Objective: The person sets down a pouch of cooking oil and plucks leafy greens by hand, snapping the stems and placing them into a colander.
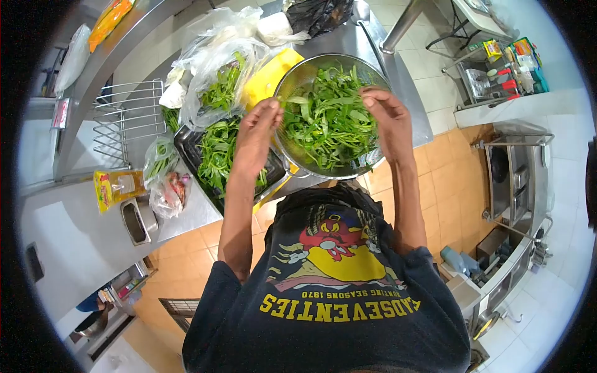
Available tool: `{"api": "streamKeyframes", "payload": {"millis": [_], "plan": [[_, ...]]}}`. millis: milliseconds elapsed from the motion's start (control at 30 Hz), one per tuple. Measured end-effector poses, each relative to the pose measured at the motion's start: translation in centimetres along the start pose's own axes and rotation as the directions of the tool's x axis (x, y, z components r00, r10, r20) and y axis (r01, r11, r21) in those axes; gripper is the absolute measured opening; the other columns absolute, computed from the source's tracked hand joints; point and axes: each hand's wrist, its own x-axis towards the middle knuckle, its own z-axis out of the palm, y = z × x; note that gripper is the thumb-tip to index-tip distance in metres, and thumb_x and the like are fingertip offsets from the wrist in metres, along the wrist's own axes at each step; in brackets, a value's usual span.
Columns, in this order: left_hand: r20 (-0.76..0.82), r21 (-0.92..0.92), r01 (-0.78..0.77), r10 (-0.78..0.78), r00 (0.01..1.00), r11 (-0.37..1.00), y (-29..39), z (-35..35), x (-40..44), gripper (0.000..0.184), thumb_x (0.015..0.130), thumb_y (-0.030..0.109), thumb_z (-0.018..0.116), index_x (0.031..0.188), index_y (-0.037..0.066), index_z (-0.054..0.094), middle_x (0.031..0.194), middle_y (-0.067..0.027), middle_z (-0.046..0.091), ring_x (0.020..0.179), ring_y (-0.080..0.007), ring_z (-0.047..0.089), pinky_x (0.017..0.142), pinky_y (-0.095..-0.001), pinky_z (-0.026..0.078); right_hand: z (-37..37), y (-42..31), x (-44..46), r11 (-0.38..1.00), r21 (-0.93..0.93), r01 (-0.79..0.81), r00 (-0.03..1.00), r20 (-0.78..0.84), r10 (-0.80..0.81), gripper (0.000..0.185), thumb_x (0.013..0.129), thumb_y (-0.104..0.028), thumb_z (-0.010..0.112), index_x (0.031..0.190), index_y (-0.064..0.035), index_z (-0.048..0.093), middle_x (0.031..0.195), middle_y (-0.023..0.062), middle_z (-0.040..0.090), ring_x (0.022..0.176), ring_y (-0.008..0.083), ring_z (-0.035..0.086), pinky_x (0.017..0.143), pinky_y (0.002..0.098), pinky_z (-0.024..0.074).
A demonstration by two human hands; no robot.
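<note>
A round metal colander [297,68] on the steel counter is heaped with cut leafy greens [329,118]. At its left rim, my left hand [260,127] is closed in a pinch on a pale green leaf [297,99]. My right hand [388,118] is over the right rim, thumb and fingers pressed together; what they hold, if anything, is too small to make out. Left of the colander stands a black tray [188,144] with more long-stemmed greens [217,155]. Behind the tray, a clear plastic bag [196,102] holds further greens.
A yellow board [270,74] lies partly under the colander. Black plastic [320,18] and a long-handled metal utensil [362,12] are at the back. A wire rack [130,121], a yellow packet [118,186] and a bagged item [168,196] are to the left. A metal post [403,28] rises at back right.
</note>
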Motion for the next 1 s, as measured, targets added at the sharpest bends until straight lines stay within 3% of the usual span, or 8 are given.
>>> {"api": "streamKeyframes", "payload": {"millis": [200, 267, 400, 467, 700, 833, 933, 1000], "plan": [[-0.25, 0.108, -0.065, 0.09, 0.964, 0.992, 2.5, -6.2, -2.4, 0.025, 0.095, 0.025, 0.066, 0.114, 0.008, 0.067, 0.1, 0.0009, 0.065, 0.089, -0.0076, 0.058, 0.084, -0.0228, 0.045, -1.4, -0.2, 0.2, 0.989, -0.148, 0.009, 1.0, -0.023, -0.012, 0.013, 0.088, -0.008, 0.071, 0.1, -0.0022, 0.072, 0.102, 0.003, 0.065, 0.097, 0.0116, 0.059, 0.088, 0.0267, 0.0445], [-0.244, 0.362, -0.077, 0.174, 0.954, 0.929, 3.3, -7.5, -3.5, 0.025, 0.095, 0.02, 0.065, 0.115, 0.004, 0.067, 0.105, -0.0007, 0.067, 0.096, -0.0094, 0.059, 0.09, -0.0247, 0.044, -1.4, -0.2, 0.4, 0.985, -0.173, -0.021, 0.999, -0.034, 0.015, 0.014, 0.088, -0.008, 0.071, 0.101, -0.0026, 0.071, 0.1, 0.0026, 0.066, 0.096, 0.0117, 0.06, 0.088, 0.0268, 0.0447], [0.004, 0.875, -0.106, 0.213, 0.977, 0.472, 4.7, -11.5, -5.5, 0.026, 0.096, 0.017, 0.063, 0.116, 0.002, 0.066, 0.104, -0.0047, 0.07, 0.092, -0.011, 0.061, 0.086, -0.0275, 0.047, -0.9, -0.4, 0.3, 0.975, -0.216, -0.053, 0.997, -0.061, 0.041, 0.016, 0.088, -0.01, 0.072, 0.102, -0.0033, 0.071, 0.1, 0.0025, 0.068, 0.096, 0.0116, 0.06, 0.088, 0.0268, 0.0452], [-0.055, 0.97, -0.01, 0.259, 0.964, 0.244, 4.8, -12.1, -5.8, 0.024, 0.095, 0.015, 0.063, 0.116, 0.003, 0.067, 0.101, -0.005, 0.07, 0.093, -0.011, 0.062, 0.086, -0.028, 0.048, -0.7, -0.6, 0.4, 0.971, -0.233, -0.06, 0.998, -0.044, 0.051, 0.017, 0.087, -0.01, 0.072, 0.102, -0.0034, 0.071, 0.101, 0.0027, 0.069, 0.097, 0.0116, 0.06, 0.089, 0.0268, 0.0454], [0.022, 0.801, -0.293, 0.462, 0.886, 0.523, 2.8, -5.1, -2.0, 0.024, 0.094, 0.019, 0.066, 0.113, 0.005, 0.069, 0.105, -0.0059, 0.07, 0.097, -0.0136, 0.063, 0.09, -0.0284, 0.047, -0.4, -0.6, 0.5, 0.969, -0.232, -0.084, 0.996, -0.042, 0.076, 0.012, 0.087, -0.009, 0.072, 0.098, -0.0042, 0.07, 0.099, 0.0013, 0.068, 0.097, 0.0108, 0.06, 0.087, 0.0254, 0.0458], [0.147, 0.633, -0.334, 0.315, 0.938, 0.698, 2.1, 3.9, -1.2, 0.029, 0.093, 0.023, 0.067, 0.115, 0.005, 0.068, 0.11, -0.008, 0.071, 0.103, -0.0148, 0.064, 0.093, -0.0303, 0.047, 0.0, -0.5, 0.3, 0.948, -0.316, 0.034, 0.999, 0.038, -0.023, 0.012, 0.088, -0.009, 0.071, 0.098, -0.0036, 0.069, 0.097, 0.0012, 0.068, 0.096, 0.0108, 0.06, 0.086, 0.0256, 0.0458], [0.351, 0.607, -0.483, 0.332, 0.876, 0.631, 0.0, 7.2, -0.3, 0.031, 0.091, 0.024, 0.069, 0.116, 0.004, 0.068, 0.11, -0.0086, 0.071, 0.102, -0.0143, 0.065, 0.091, -0.03, 0.048, 0.3, -0.4, -0.2, 0.935, -0.34, 0.101, 0.993, 0.089, -0.075, 0.011, 0.089, -0.008, 0.07, 0.099, -0.0031, 0.069, 0.096, 0.0017, 0.067, 0.095, 0.011, 0.059, 0.086, 0.0258, 0.0454], [0.352, 0.627, -0.42, 0.243, 0.904, 0.655, -0.8, 7.9, 0.3, 0.032, 0.09, 0.023, 0.07, 0.116, 0.004, 0.068, 0.107, -0.0085, 0.072, 0.099, -0.0141, 0.066, 0.09, -0.0296, 0.049, 0.3, -0.2, -0.4, 0.939, -0.322, 0.124, 0.991, 0.094, -0.098, 0.011, 0.089, -0.008, 0.069, 0.099, -0.0031, 0.069, 0.096, 0.0021, 0.067, 0.095, 0.0112, 0.059, 0.086, 0.026, 0.0451]]}}
